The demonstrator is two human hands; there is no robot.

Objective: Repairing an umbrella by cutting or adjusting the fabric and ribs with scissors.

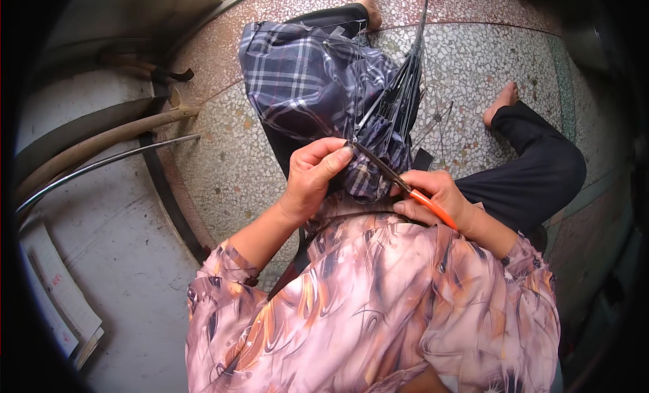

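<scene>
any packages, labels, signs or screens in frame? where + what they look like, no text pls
No screens, signs or packages in view.
Stack of flat white sheets or boards: lower left, on the grey floor; long, narrow, curved by the lens, with small red printed marks. Whether those marks are labels is too small to tell.

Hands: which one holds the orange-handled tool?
The right hand grips the orange-handled pliers; the left hand only pinches the plaid umbrella fabric at the tool's tip.

Left hand (312,176) and right hand (433,200), both gripping
</scene>
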